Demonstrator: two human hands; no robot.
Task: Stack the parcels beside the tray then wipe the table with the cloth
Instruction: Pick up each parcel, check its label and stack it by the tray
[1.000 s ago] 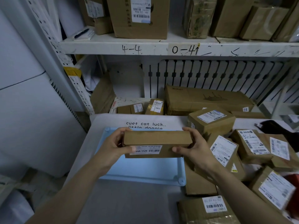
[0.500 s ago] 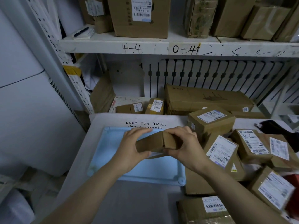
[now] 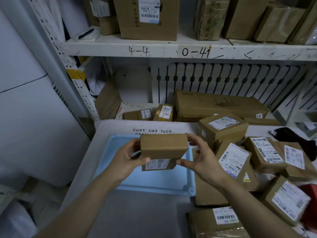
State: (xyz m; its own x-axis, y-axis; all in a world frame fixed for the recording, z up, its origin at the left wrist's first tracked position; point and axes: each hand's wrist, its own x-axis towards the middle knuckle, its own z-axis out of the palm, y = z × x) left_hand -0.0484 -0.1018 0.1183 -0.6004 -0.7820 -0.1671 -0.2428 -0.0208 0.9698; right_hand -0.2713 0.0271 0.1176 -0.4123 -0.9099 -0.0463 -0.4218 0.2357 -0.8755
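- Left hand (image 3: 127, 162) grips the left end of a box (image 3: 163, 148): the fingers curl behind it and the thumb presses on the near face beside the label.
- Right hand (image 3: 204, 160) pinches the right end of the box, thumb at the lower near corner, fingers hooked over the far top edge. The palm stands off the cardboard.
- Box is held between both hands, raised, plain side up, labelled face turned toward the person.
- Tray (image 3: 154, 182), pale blue, lies directly below both hands on the table (image 3: 120, 217).
- Parcels (image 3: 235, 157) lie in a loose heap just right of the right hand, labels up, several overlapping.
- One flat parcel (image 3: 209, 193) lies under the right wrist, just beside the tray's right rim.
- Cloth (image 3: 295, 138), black, lies beyond the heap, well to the right of the right hand.
- Shelf (image 3: 171, 48), above and beyond both hands, is marked "4-4" and "0-41" and carries larger cartons (image 3: 147, 18).
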